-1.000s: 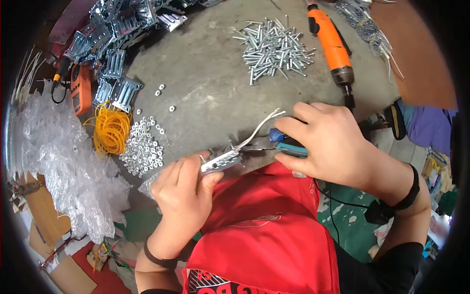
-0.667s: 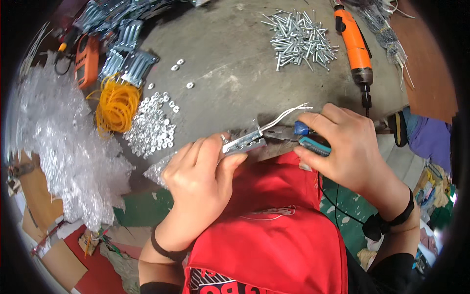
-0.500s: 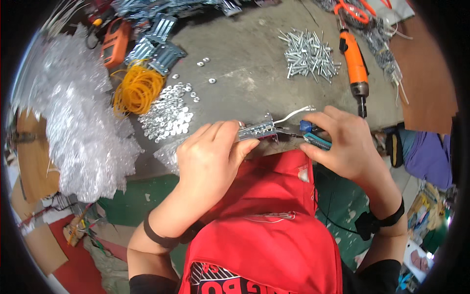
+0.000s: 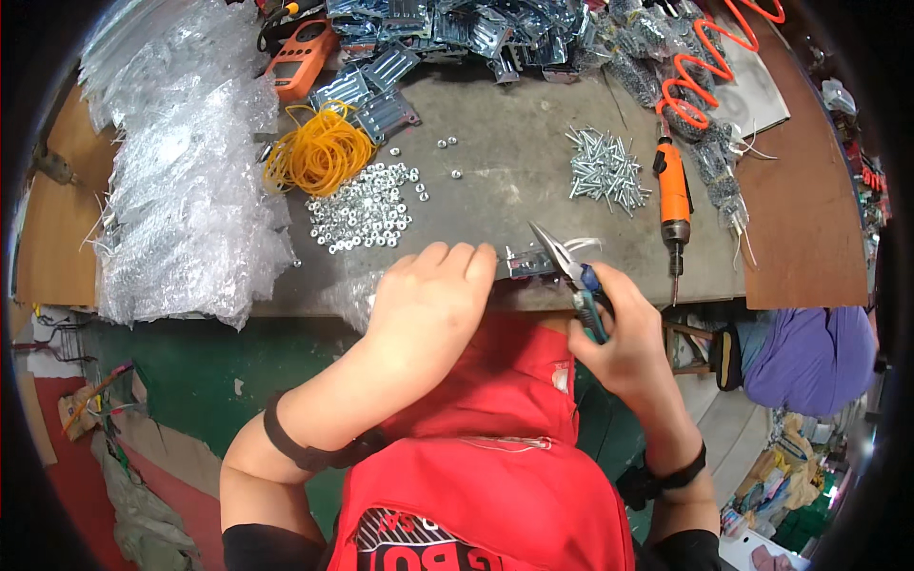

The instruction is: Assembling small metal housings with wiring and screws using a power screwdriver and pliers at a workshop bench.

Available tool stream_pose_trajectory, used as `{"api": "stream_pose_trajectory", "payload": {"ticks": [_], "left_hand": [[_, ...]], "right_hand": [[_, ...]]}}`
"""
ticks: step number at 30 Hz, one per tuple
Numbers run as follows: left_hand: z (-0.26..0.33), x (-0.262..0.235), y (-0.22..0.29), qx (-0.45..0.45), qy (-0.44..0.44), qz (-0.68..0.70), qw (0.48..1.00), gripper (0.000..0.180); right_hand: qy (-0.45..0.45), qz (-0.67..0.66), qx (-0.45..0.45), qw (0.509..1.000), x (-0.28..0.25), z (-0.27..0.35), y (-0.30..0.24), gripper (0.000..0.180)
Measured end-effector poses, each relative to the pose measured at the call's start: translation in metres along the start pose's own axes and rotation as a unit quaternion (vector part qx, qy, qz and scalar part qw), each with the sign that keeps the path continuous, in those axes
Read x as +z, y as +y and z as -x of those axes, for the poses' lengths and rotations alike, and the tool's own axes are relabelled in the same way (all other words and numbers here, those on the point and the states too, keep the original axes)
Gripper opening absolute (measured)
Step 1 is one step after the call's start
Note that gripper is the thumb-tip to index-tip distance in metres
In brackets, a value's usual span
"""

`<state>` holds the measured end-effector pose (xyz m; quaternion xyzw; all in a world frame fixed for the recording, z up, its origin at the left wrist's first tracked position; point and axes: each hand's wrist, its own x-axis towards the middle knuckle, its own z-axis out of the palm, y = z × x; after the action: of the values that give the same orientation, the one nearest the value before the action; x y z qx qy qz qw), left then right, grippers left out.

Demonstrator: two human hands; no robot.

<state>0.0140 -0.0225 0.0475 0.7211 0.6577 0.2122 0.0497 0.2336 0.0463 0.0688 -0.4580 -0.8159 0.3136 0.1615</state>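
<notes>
My left hand [image 4: 433, 295] is closed on a small flat metal bracket [image 4: 526, 265] held just over the near edge of the bench. White wires [image 4: 583, 244] show beyond the bracket's right end. In my right hand [image 4: 624, 333] are long-nose pliers [image 4: 586, 306] with blue and teal handles. The pliers' jaws point up and to the left, across the bracket's right end; whether they touch it I cannot tell. My left fingertips and the part of the bracket under them are hidden.
Beyond my hands lie nuts [image 4: 357, 214], yellow rubber bands [image 4: 319, 152], screws [image 4: 609, 171] and an orange electric screwdriver [image 4: 673, 190] with a coiled cord. Bubble-wrap bags [image 4: 190, 190] cover the left side. An orange meter [image 4: 302, 59] and piled metal brackets [image 4: 457, 33] are at the back.
The pliers have swung from lying level at the bracket's right end to pointing up and left over it. My left hand has turned, its back now more upward. The whole view has shifted.
</notes>
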Motion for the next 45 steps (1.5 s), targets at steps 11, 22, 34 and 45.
{"api": "stream_pose_trajectory", "payload": {"ticks": [11,22,34,45], "left_hand": [[-0.002,-0.009,-0.017,-0.046,-0.028,0.093,0.994,0.064],[-0.010,-0.009,-0.031,-0.117,-0.001,0.180,0.977,0.058],[-0.022,-0.034,-0.014,-0.267,-0.009,0.743,0.613,0.041],[-0.028,-0.022,-0.046,-0.284,0.069,0.664,0.689,0.052]], "right_hand": [[0.105,-0.043,-0.031,0.993,-0.049,0.001,-0.010,0.057],[0.037,-0.144,-0.047,0.988,-0.009,0.003,0.016,0.029],[0.136,0.181,-0.216,0.950,0.019,-0.042,-0.004,0.039],[0.173,0.165,-0.205,0.949,0.037,-0.053,-0.014,0.039]]}}
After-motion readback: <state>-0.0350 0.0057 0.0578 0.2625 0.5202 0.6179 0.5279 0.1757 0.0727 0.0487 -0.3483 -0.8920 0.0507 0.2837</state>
